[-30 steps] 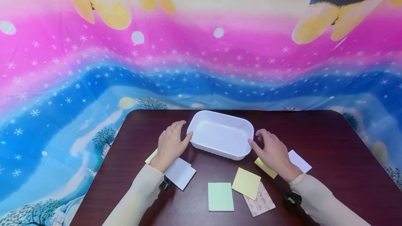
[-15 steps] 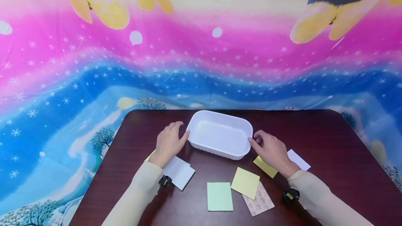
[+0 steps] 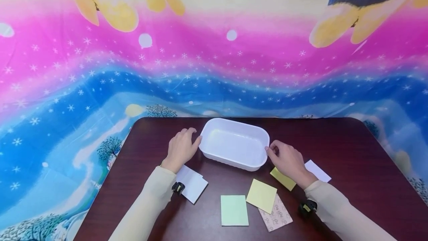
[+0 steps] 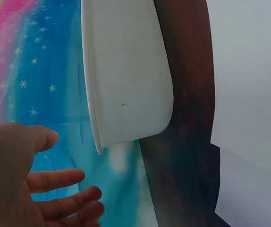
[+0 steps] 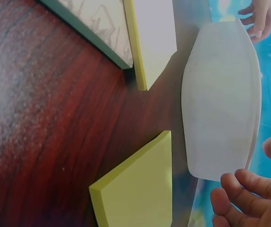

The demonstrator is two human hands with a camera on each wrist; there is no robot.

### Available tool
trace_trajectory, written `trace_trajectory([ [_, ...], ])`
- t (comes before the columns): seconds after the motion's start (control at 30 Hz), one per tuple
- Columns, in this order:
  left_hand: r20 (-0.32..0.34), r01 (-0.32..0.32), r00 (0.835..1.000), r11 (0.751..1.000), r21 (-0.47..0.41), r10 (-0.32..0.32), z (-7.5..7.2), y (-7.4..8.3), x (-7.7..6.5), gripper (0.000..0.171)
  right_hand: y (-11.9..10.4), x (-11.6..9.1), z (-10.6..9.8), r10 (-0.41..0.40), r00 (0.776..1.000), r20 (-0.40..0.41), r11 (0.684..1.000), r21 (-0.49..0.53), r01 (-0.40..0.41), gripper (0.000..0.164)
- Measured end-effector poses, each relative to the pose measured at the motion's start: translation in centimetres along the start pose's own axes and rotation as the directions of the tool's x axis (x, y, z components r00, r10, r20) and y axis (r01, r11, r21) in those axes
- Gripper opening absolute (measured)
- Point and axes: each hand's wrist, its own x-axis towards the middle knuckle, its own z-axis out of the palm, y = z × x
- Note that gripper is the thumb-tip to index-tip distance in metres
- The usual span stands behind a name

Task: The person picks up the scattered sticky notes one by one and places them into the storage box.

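Note:
A white rectangular plastic basin (image 3: 234, 148) stands near the back of the dark wooden table, with nothing in it. Beside its left end is my left hand (image 3: 182, 150); in the left wrist view its fingers (image 4: 64, 179) are spread and apart from the basin's wall. My right hand (image 3: 289, 159) is at the basin's right end, with loosely bent fingers (image 5: 237, 194) close to the corner. Whether the right thumb touches the rim cannot be told. Neither hand grips anything. A dark yellow sticky-note pad (image 3: 283, 178) lies just below the right hand.
Nearer on the table (image 3: 207, 230) lie a green pad (image 3: 234, 210), a pale yellow pad (image 3: 262, 195) overlapping a patterned pad (image 3: 276, 215), and white pads (image 3: 192, 185) under the left wrist. Another white pad (image 3: 317, 171) lies right. A printed cloth (image 3: 214, 47) hangs behind.
The right hand's fingers have drawn in a little, nearer the thumb. The left hand has hardly shifted. Basin and pads have stayed in place; the whole view moved slightly.

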Motion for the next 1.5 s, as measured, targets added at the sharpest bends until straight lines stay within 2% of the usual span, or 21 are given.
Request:
trace_trajectory([
  [0.2,0.050,0.040,0.998,0.999,0.004,-0.040,0.2,-0.2,0.3,0.040,-0.1,0.1,0.2,-0.001,1.000,0.015,1.000,0.005,0.001,0.027],
  [0.4,0.103,0.038,0.994,0.999,0.016,-0.040,0.8,-0.3,0.4,0.026,0.0,0.1,0.4,0.003,0.999,0.037,1.000,-0.005,-0.003,0.026],
  [0.73,0.126,0.033,0.991,0.999,0.022,-0.035,1.0,0.1,0.6,0.021,0.0,0.3,0.1,0.003,0.999,0.051,1.000,0.006,-0.003,0.023],
  [1.07,0.144,0.043,0.989,0.999,0.019,-0.046,1.0,0.3,0.5,0.021,0.4,0.7,0.1,0.014,0.998,0.066,1.000,0.013,-0.015,0.027],
  [1.5,0.181,0.071,0.981,0.997,0.028,-0.075,1.0,0.3,-0.4,0.023,0.4,1.5,0.2,0.004,0.998,0.070,1.000,0.002,-0.004,0.024],
])
